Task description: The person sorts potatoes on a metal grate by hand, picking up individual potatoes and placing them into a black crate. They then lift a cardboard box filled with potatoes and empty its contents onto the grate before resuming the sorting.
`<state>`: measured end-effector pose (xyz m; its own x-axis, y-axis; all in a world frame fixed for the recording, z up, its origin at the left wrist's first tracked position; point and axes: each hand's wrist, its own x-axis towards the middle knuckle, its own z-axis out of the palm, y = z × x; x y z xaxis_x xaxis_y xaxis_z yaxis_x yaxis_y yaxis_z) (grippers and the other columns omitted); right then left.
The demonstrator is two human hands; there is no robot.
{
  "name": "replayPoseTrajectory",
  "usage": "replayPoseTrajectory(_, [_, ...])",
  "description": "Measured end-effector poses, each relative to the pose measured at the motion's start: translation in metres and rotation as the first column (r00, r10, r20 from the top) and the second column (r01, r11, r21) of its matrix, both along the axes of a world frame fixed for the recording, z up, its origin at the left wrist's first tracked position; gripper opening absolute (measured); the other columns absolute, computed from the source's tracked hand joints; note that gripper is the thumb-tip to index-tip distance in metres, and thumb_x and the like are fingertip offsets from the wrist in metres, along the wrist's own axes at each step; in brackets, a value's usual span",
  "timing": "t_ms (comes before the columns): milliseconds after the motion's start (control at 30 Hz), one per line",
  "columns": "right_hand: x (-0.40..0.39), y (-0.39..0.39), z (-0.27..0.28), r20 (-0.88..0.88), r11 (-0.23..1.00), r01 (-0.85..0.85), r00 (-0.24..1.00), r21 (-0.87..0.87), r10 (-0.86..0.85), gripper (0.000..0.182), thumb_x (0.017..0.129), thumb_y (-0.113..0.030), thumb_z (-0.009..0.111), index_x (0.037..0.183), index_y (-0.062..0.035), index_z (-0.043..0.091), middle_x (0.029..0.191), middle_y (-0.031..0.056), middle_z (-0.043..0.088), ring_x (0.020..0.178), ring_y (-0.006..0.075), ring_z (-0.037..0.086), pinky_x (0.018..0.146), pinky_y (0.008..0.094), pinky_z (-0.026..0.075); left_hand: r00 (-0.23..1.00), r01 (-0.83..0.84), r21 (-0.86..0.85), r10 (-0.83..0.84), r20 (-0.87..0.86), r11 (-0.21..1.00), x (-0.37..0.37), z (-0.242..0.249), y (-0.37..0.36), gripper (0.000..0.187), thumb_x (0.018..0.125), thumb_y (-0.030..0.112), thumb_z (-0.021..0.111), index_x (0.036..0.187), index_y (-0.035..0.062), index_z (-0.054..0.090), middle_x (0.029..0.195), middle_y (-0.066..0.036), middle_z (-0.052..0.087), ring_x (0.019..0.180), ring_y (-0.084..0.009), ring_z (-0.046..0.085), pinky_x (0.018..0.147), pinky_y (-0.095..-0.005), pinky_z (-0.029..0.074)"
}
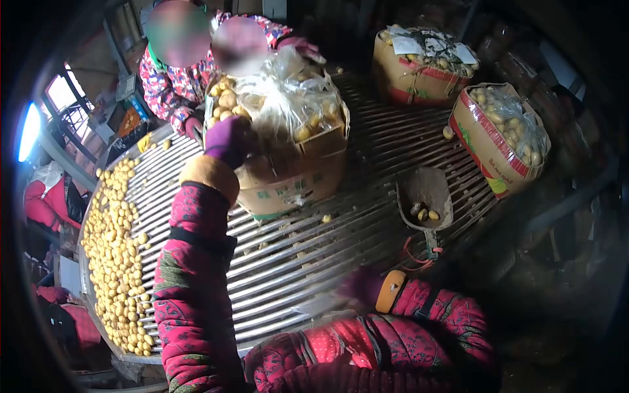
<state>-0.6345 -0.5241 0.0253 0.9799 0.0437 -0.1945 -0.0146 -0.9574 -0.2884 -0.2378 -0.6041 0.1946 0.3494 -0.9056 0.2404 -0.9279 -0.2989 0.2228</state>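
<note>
A large brown cardboard box with green printing (295,180) stands on a round-edged desk of parallel metal slats (275,278). It is filled with small round yellow potatoes (227,99), partly covered by a crumpled clear plastic bag (285,85). The person's left hand, in a purple glove with an orange cuff (230,141), is at the box's near left corner, beside the potatoes; its fingers are hidden, so I cannot tell whether it grasps the rim. The purple-gloved right hand (363,286) is blurred low over the near part of the slats, well apart from the box; I cannot tell whether it is clenched or released.

Across the desk, a co-worker in a patterned jacket (171,88) leans close behind the box. Loose yellow potatoes (118,262) spread along the left edge. To the right, a metal scoop (429,190) holds a few potatoes, near a filled red-and-tan carton (485,141) and another brown carton (406,78).
</note>
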Motion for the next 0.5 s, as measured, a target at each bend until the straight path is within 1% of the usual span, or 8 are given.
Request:
replayPoseTrajectory(67, [0.002,0.01,0.001,-0.156,1.0,0.015,0.988,-0.019,-0.018,0.035,0.072,-0.029,0.067,0.106,-0.0239,0.061,0.092,0.0106,0.064,0.09,0.0289,0.064,0.075,0.0483,0.049,0.701,0.296,0.193,-0.35,0.621,0.936,0.028,-0.025,-0.013,0.01,0.074,0.022,0.067,0.082,0.0156,0.068,0.086,-0.008,0.066,0.085,-0.0287,0.066,0.07,-0.0392,0.053])
replayPoseTrajectory(133, [-0.002,0.013,-0.01,-0.042,0.999,0.014,0.999,-0.029,-0.015,0.031,0.069,-0.032,0.067,0.099,-0.0228,0.061,0.091,0.01,0.062,0.087,0.0295,0.063,0.076,0.0472,0.047,0.575,0.345,0.128,-0.317,0.754,0.93,0.012,-0.016,0.006,0.01,0.072,0.014,0.066,0.081,0.0181,0.066,0.085,-0.002,0.061,0.085,-0.0232,0.063,0.07,-0.0349,0.052])
replayPoseTrajectory(200, [0.005,0.015,-0.007,-0.121,0.996,-0.073,0.991,-0.06,0.065,0.034,0.07,-0.038,0.065,0.1,-0.0222,0.061,0.095,0.0085,0.062,0.09,0.0306,0.063,0.079,0.0492,0.046,0.72,0.357,0.037,-0.3,0.625,0.934,0.01,-0.018,0.01,0.011,0.071,0.014,0.066,0.08,0.0184,0.064,0.085,-0.001,0.06,0.088,-0.0209,0.061,0.072,-0.0324,0.051])
replayPoseTrajectory(267, [0.006,0.011,-0.001,-0.179,0.992,-0.092,0.981,-0.087,0.075,0.04,0.069,-0.039,0.066,0.104,-0.0215,0.06,0.096,0.0089,0.06,0.091,0.0312,0.062,0.079,0.0494,0.046,0.957,0.275,-0.282,-0.289,-0.008,0.919,0.016,-0.029,0.01,0.008,0.073,0.015,0.066,0.081,0.016,0.066,0.084,-0.008,0.062,0.083,-0.0255,0.063,0.07,-0.0362,0.052])
replayPoseTrajectory(333, [0.002,0.005,0.021,-0.077,1.0,-0.017,0.997,-0.002,0.017,0.039,0.071,-0.033,0.067,0.108,-0.0204,0.059,0.098,0.0089,0.061,0.095,0.0308,0.062,0.08,0.049,0.047,0.953,0.139,-0.311,-0.213,-0.218,0.94,0.013,-0.029,0.01,0.009,0.078,0.018,0.065,0.084,0.0114,0.067,0.085,-0.014,0.065,0.081,-0.0319,0.065,0.069,-0.0409,0.052])
replayPoseTrajectory(367, [-0.008,-0.014,0.001,0.235,0.998,-0.049,0.97,-0.047,0.058,0.033,0.074,-0.031,0.064,0.105,-0.0189,0.061,0.104,0.0092,0.061,0.099,0.0307,0.061,0.081,0.0472,0.048,0.986,0.116,-0.282,-0.144,-0.079,0.952,0.001,-0.019,0.017,0.014,0.081,0.021,0.064,0.085,0.008,0.068,0.085,-0.018,0.067,0.082,-0.0369,0.065,0.07,-0.0444,0.052])
replayPoseTrajectory(400, [0.014,-0.035,0.039,-0.086,0.996,-0.075,0.994,-0.052,0.07,0.032,0.076,-0.036,0.059,0.103,-0.0197,0.062,0.1,0.0107,0.061,0.095,0.0294,0.061,0.079,0.0462,0.048,0.979,0.112,-0.33,-0.161,-0.127,0.938,0.009,-0.03,0.011,0.017,0.08,0.023,0.065,0.089,0.0082,0.068,0.088,-0.018,0.066,0.084,-0.037,0.065,0.071,-0.0436,0.052])
replayPoseTrajectory(500, [0.057,-0.099,0.132,0.283,0.874,0.074,0.956,-0.48,0.074,0.038,0.074,-0.035,0.062,0.108,-0.0184,0.061,0.086,0.0023,0.059,0.078,0.0251,0.059,0.072,0.0432,0.044,0.862,0.099,-0.413,-0.285,-0.419,0.905,0.028,-0.055,0.0,0.036,0.078,0.028,0.074,0.108,0.0107,0.065,0.095,-0.017,0.066,0.088,-0.035,0.065,0.077,-0.0428,0.052])
